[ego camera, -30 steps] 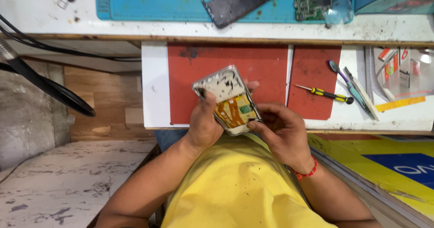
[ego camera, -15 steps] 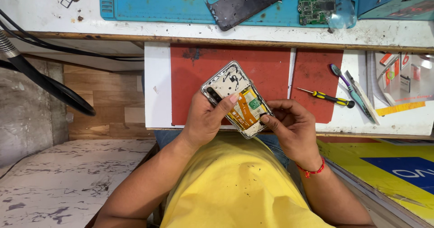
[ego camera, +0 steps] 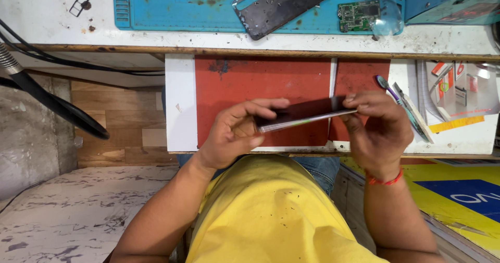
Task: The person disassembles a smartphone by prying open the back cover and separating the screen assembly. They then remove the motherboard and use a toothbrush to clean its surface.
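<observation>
Phone (ego camera: pixel 302 118) edge-on, both hands' grip pinching ends, above red drawer mat (ego camera: pixel 234 86), scuffed white bench (ego camera: pixel 52 28)

A phone repair workshop: blue work mat (ego camera: pixel 156 5), loose circuit board (ego camera: pixel 358 14), detached back cover (ego camera: pixel 284 3).

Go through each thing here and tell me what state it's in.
Phone: held edge-on between both hands.
Left hand: gripping the phone's left end.
Right hand: pinching the phone's right end.
Back cover: off, lying on the blue mat.
Circuit board: loose on the mat.
</observation>
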Demonstrator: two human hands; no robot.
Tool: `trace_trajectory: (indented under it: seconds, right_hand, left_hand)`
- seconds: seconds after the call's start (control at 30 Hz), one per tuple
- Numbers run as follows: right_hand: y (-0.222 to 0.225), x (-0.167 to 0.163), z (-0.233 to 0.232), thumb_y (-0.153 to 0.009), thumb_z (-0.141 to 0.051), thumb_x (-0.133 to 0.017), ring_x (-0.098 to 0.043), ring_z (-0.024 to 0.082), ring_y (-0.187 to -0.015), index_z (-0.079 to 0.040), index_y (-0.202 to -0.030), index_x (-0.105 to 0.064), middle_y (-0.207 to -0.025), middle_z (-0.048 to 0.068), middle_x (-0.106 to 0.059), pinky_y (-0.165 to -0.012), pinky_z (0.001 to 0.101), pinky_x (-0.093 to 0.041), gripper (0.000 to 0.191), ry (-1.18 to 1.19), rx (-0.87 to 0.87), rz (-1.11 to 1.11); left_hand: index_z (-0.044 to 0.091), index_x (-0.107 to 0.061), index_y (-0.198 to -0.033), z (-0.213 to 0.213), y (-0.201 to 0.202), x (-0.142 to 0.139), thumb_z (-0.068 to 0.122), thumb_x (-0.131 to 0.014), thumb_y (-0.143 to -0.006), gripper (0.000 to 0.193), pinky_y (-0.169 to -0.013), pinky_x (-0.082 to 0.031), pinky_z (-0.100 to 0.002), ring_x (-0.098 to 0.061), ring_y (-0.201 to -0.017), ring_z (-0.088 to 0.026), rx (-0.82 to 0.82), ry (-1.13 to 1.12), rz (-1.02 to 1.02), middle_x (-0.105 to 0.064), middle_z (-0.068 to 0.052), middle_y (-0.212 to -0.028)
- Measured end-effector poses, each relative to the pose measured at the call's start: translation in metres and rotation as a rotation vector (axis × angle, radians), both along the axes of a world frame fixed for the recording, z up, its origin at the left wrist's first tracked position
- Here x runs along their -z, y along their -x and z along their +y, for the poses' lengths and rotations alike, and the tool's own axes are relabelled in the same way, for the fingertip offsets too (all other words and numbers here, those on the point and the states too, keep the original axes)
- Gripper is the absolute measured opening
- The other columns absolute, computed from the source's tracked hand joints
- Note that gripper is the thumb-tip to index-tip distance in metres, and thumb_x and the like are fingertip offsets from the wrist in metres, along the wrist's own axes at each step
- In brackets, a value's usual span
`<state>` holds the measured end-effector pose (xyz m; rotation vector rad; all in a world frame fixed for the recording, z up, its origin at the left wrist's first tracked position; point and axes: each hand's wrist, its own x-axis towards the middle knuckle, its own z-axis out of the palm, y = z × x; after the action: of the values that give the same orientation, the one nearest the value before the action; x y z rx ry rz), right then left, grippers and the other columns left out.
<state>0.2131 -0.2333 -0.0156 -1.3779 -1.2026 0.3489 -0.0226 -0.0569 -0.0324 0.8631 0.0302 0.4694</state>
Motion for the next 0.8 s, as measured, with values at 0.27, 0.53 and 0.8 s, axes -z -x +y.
trace_trajectory:
  seconds: [0.27,0.53,0.8]
  right_hand:
    - [-0.027,-0.033,0.049,-0.092,0.013,-0.07,-0.069,0.022,-0.109,-0.009,-0.104,-0.058,-0.114,0.011,-0.068,-0.103,0.0377,-0.056,0.028,0.051,-0.397,-0.131]
    - [0.035,-0.048,0.055,-0.104,0.006,-0.067,-0.064,0.025,-0.093,0.0,-0.12,-0.067,-0.111,0.013,-0.068,-0.084,0.0311,-0.052,0.018,0.073,0.079,-0.226]
    - [0.074,-0.026,0.034,-0.098,0.0,-0.065,-0.064,0.02,-0.079,0.001,-0.106,-0.069,-0.097,0.012,-0.068,-0.067,0.0287,-0.051,0.008,0.251,-0.05,-0.167]
  left_hand:
    - [0.005,-0.038,-0.145,0.01,-0.021,0.0,0.042,-0.068,-0.095,0.069,-0.118,-0.036,-0.035,-0.044,-0.144,-0.024,0.311,-0.151,0.404,-0.046,-0.016,-0.152]
    - [0.01,-0.043,-0.14,-0.013,-0.036,0.003,0.02,-0.084,-0.085,0.07,-0.098,-0.045,-0.031,-0.05,-0.106,-0.014,-0.049,0.128,0.284,-0.049,-0.002,-0.112]
    - [0.017,-0.044,-0.124,-0.043,-0.036,0.016,-0.015,-0.077,-0.088,0.058,-0.093,-0.053,-0.027,-0.056,-0.104,-0.011,-0.356,0.468,0.026,-0.05,0.0,-0.112]
